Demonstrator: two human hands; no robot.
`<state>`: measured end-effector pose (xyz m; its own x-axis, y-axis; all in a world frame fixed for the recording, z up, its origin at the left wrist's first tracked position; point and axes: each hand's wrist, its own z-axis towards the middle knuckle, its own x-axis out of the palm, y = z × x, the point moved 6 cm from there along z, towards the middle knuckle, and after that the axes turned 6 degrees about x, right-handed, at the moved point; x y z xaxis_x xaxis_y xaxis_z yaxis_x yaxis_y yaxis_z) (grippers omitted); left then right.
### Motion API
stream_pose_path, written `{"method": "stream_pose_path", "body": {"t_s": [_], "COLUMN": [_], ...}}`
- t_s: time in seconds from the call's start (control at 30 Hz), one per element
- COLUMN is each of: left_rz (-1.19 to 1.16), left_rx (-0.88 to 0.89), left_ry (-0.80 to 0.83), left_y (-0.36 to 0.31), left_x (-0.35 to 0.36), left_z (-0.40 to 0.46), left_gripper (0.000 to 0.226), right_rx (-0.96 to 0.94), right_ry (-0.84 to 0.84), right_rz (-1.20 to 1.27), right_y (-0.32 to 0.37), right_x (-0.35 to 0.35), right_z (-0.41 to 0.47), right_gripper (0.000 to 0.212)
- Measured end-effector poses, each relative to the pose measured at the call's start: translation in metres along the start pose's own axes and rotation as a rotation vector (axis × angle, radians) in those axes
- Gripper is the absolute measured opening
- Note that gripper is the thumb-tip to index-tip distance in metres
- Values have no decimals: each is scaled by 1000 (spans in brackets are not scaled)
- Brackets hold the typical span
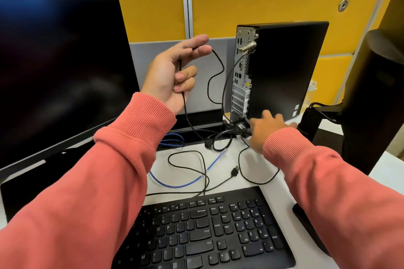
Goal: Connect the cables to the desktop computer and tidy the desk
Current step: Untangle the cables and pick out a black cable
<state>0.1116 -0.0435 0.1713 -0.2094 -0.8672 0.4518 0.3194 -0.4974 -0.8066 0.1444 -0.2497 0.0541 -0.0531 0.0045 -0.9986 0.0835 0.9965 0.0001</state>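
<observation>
My left hand (175, 72) was raised, palm toward me, in front of the grey partition (214, 72). A thin black cable (218, 72) ran across its palm: the ring and little fingers were curled round it, while the index and middle fingers stretched nearly straight toward the tower (284, 67), the cable passing between them. From the fingertips the cable looped down in a loose curve, just beside the tower's rear panel, and another length dropped from my palm to the desk (229, 159).

My right hand (269, 129) was low, at the foot of the tower, fingers spread and reaching among the plugs and cords there. Whether it gripped anything I could not tell; the fingertips were blurred and partly hidden.

The tower stood upright, a smooth matte black slab, its back a perforated grey metal plate with ports and slot covers. A silvery lock (247, 47) stuck out near the top.

On the white desk lay a slack tangle: a blue cable (185, 183) with a clear plug, and a black USB plug (235, 171) lying free, near the keyboard (207, 231), which was flat and black with white lettering. The monitor (61, 72) on the left was dark and glossy. My sleeves (87, 192) were ribbed, salmon-coloured cloth.
</observation>
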Motion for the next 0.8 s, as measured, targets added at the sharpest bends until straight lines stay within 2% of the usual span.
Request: {"method": "stream_pose_path", "body": {"t_s": [0.07,0.13,0.23,0.33,0.4,0.47,0.57,0.67,0.8], "left_rz": [-47,-91,-142,-183,-220,-244,-206,-65,224], "left_rx": [-2,5,45,116,173,228,281,303,283], "left_ry": [7,13,24,5,-33,-78,-154,-231,-242], "left_y": [0,0,-2,-6,-10,-15,-21,-21,-14], "left_x": [5,12,20,22,18,10,-9,-31,-51], "left_z": [1,2,3,4,6,8,10,7,-10], "left_gripper": [42,41,39,38,37,37,35,36,33], "right_rx": [-7,-88,-276,-449,-512,-567,-578,-499,-419], "right_ry": [-116,-162,-105,220,474,603,509,342,140], "right_rz": [76,226,646,1086,1298,1420,1523,1616,1821], "right_y": [7,14,27,45,52,52,42,30,12], "right_x": [-18,-29,-41,-42,-38,-37,-37,-41,-57], "right_z": [-5,-7,-15,-34,-47,-54,-50,-44,-41], "right_gripper": [29,20,36,54,51,42,16,21,5]}}
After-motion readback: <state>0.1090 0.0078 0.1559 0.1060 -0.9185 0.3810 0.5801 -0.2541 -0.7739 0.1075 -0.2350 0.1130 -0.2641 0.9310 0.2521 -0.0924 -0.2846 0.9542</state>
